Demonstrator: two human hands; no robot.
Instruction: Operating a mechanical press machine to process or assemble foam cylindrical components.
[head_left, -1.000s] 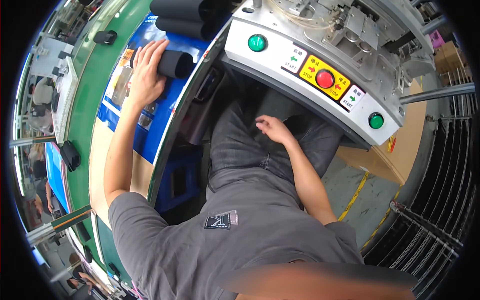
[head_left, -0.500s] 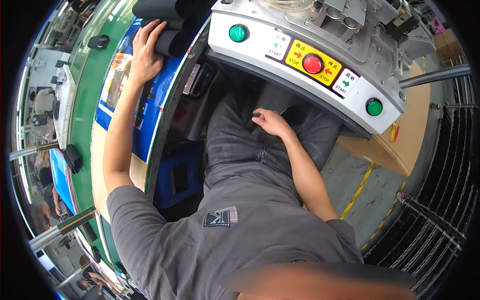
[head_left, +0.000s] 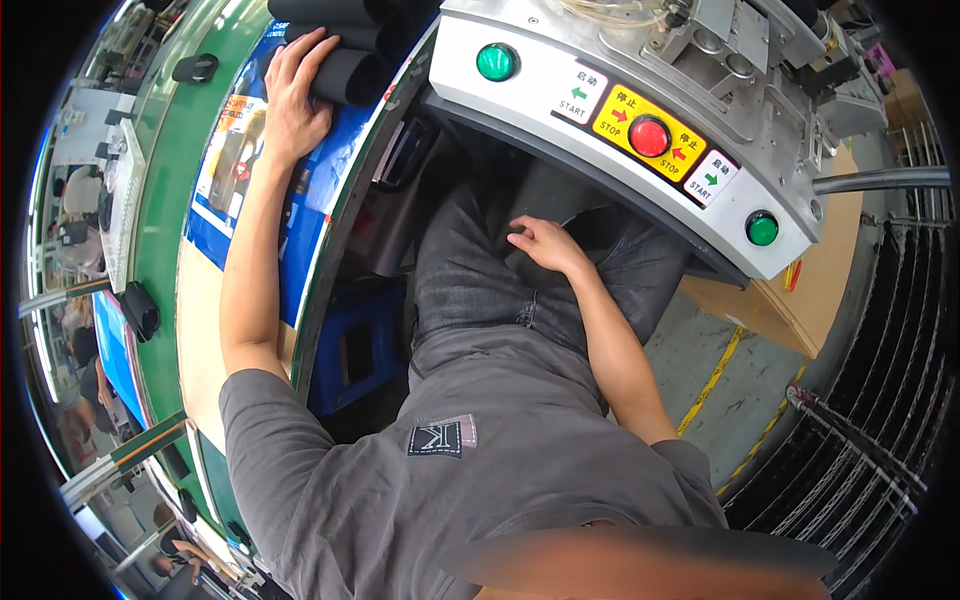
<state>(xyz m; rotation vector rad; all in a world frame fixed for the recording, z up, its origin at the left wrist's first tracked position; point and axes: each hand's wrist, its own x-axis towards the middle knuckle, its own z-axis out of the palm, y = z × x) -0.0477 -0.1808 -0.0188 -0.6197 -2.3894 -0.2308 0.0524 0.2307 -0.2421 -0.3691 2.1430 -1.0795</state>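
Note:
My left hand (head_left: 297, 100) reaches to the far left and rests at the end of a dark, soft-looking rolled piece (head_left: 347, 77). Its fingers are stretched out and slightly apart, lying against the roll; their undersides are hidden. More black rolled pieces (head_left: 325, 12) lie just beyond, on a blue printed sheet (head_left: 312, 190). Above my lap hovers my right hand (head_left: 548, 243), its fingers loosely bent with nothing visible in them. It is nearest to my dark trousers, below the front edge of a grey machine (head_left: 470, 22).
The machine's front panel carries green buttons (head_left: 496, 62) at either end and a red button (head_left: 649, 136) between them. A metal bar (head_left: 880, 180) juts out at right, near wire racking (head_left: 890, 330). A blue stool (head_left: 360, 345) stands under the left bench. Other people work far left.
The view has shifted slightly, so the machine appears a little further right and lower. Both hands keep nearly the same pose; the rolls stay in place.

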